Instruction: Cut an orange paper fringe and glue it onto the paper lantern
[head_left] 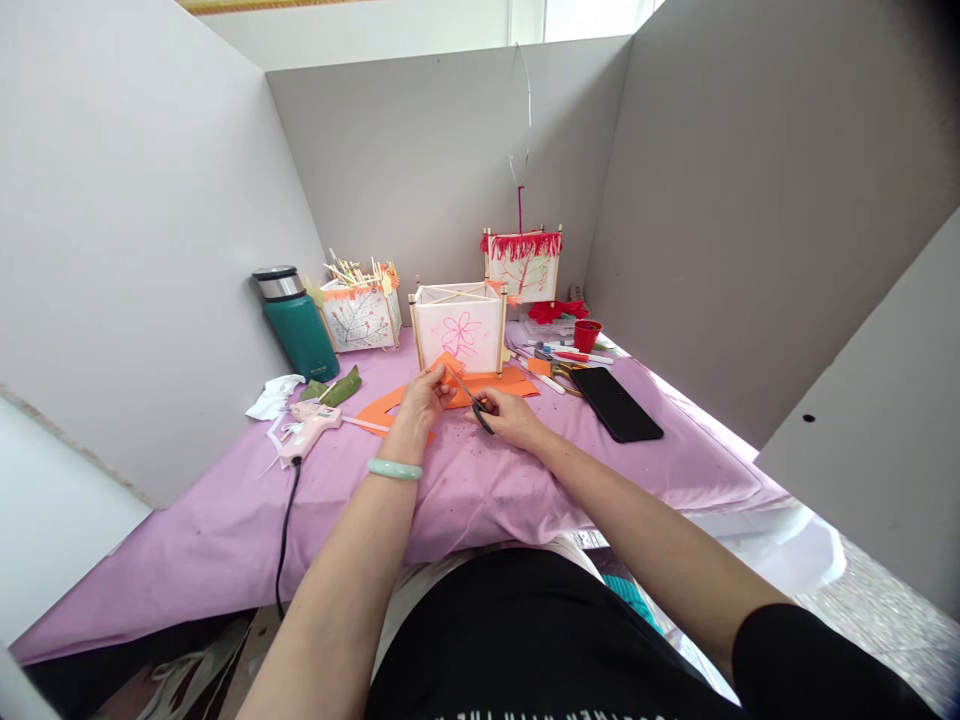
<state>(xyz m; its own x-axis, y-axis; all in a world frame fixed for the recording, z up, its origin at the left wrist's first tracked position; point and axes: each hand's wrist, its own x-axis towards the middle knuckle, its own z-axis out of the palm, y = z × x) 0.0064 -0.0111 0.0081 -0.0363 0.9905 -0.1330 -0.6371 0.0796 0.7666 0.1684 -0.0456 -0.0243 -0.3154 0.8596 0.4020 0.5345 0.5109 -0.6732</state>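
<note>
My left hand point(421, 398), with a pale green bangle point(394, 469) on the wrist, pinches a strip of orange paper point(448, 367) that is cut into a fringe. My right hand point(511, 414) is closed round the black handles of scissors point(471, 399), whose blades reach up to the orange strip. More orange paper sheets point(504, 383) lie on the purple cloth point(225, 520) under and behind my hands. A square paper lantern with a pink flower drawing point(458, 331) stands just beyond them.
A pink glue gun point(307, 429) with a black cord lies left, beside green leaf shapes point(339, 387) and a teal flask point(296, 321). Two more lanterns point(361, 312) point(523, 262), a red cup point(586, 334), markers point(570, 355) and a black phone point(616, 403) sit behind and right. Grey partitions enclose the table.
</note>
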